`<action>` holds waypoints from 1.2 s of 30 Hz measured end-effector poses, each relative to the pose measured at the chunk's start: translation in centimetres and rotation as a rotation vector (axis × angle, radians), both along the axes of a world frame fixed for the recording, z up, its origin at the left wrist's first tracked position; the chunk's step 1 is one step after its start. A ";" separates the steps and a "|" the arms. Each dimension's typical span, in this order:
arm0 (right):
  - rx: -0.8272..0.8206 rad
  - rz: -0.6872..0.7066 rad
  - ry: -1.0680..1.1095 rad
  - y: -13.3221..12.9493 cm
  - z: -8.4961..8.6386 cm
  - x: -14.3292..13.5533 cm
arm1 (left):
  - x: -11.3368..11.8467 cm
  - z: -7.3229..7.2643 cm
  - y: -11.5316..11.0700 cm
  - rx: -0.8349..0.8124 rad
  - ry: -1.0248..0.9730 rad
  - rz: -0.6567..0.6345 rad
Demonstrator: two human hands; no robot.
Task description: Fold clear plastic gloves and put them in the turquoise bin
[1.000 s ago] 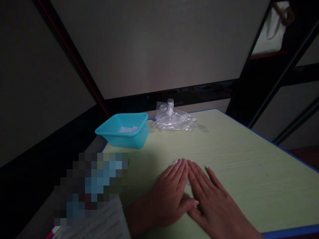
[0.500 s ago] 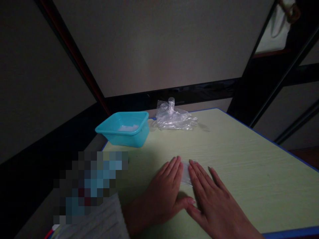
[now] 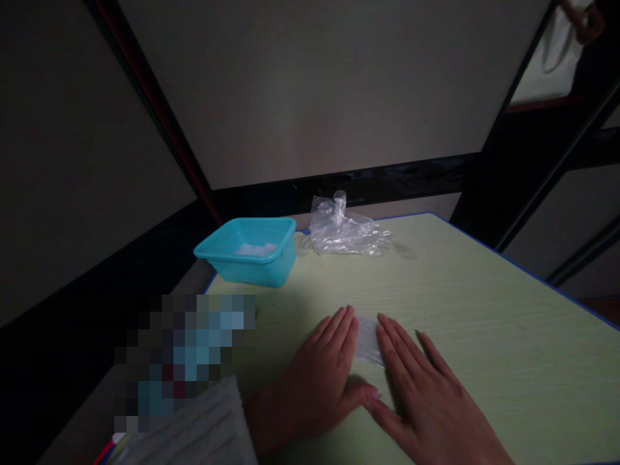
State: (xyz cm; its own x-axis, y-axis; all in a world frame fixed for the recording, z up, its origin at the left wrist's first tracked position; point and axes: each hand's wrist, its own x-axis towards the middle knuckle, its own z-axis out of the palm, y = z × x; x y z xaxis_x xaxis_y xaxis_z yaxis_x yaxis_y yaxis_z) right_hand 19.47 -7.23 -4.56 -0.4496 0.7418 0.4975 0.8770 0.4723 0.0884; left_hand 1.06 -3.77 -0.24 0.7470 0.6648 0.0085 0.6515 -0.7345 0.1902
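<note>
A small clear plastic piece (image 3: 369,342), perhaps a folded disposable glove or bag, lies flat on the table between my hands. My left hand (image 3: 325,371) rests palm down on its left edge, fingers stretched out. On its right edge lies my right hand (image 3: 420,381), flat too, with the little finger spread away. The two thumbs meet at the tips, just below the plastic. Parts of the plastic's sides are hidden under the fingers. Neither hand grips anything.
A turquoise plastic basket (image 3: 252,258) with whitish contents (image 3: 256,249) stands at the table's back left. Beside it lies a heap of crumpled clear plastic (image 3: 346,229). The pale wooden table (image 3: 484,310) has a blue edge. A blurred patch covers the left. Panels rise behind.
My right hand has slid slightly right, so a wider strip of the plastic shows between the hands. The whole view has shifted a little.
</note>
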 end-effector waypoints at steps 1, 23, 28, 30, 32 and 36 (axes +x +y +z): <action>-0.006 0.001 0.007 0.0 -0.1 0.0 | 0.0 0.0 0.0 -0.007 0.007 0.004; -0.100 -0.008 0.180 -0.1 0.0 0.5 | -0.1 -1.1 -0.1 0.040 -0.114 0.036; -0.199 0.011 0.276 0.1 1.0 0.9 | 0.0 -0.7 0.0 0.018 -0.092 0.019; -0.214 0.024 0.275 0.2 1.3 1.0 | 0.0 -0.6 0.0 0.013 -0.073 0.013; -0.219 0.040 0.246 0.2 1.4 1.0 | 0.0 -0.6 -0.1 0.015 -0.053 0.008; -0.204 0.084 0.153 0.1 1.3 0.9 | 0.1 -0.5 -0.2 0.034 -0.050 0.009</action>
State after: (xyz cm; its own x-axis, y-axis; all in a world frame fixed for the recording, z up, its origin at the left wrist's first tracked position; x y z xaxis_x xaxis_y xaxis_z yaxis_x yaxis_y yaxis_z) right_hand 20.34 -7.16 -3.31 -0.4447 0.7972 0.4084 0.8299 0.5382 -0.1470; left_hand 1.14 -3.96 -0.76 0.7391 0.6701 0.0683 0.6485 -0.7353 0.1970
